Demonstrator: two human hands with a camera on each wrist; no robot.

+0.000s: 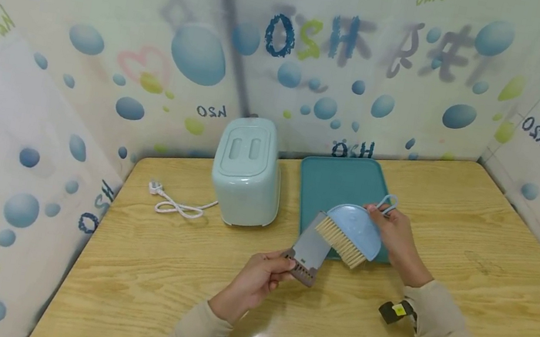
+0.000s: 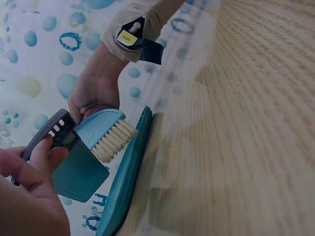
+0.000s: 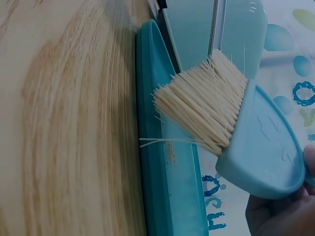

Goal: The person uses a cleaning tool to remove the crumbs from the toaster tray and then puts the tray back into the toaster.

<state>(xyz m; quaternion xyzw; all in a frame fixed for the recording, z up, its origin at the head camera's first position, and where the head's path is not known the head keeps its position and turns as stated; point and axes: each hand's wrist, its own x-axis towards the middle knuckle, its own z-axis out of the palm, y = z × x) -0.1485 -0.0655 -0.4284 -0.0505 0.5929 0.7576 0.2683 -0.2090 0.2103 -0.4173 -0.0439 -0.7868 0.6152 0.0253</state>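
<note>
My left hand [image 1: 254, 279] pinches the dark slotted end of a flat grey crumb tray [image 1: 311, 248], thumb on top. With my right hand [image 1: 399, 241] I grip a small light-blue hand brush [image 1: 357, 226] near its looped handle. The beige bristles [image 3: 202, 101] point down and to the left, over the far end of the crumb tray in the head view; whether they touch it I cannot tell. Beneath both lies a teal serving tray [image 1: 337, 183], with brownish crumbs [image 3: 171, 153] on it in the right wrist view.
A pale-green toaster [image 1: 247, 174] with its lid on stands left of the teal tray. Its white cord and plug [image 1: 180, 207] lie on the wooden table [image 1: 150, 274]. Patterned walls [image 1: 281, 99] border the table at the back and sides.
</note>
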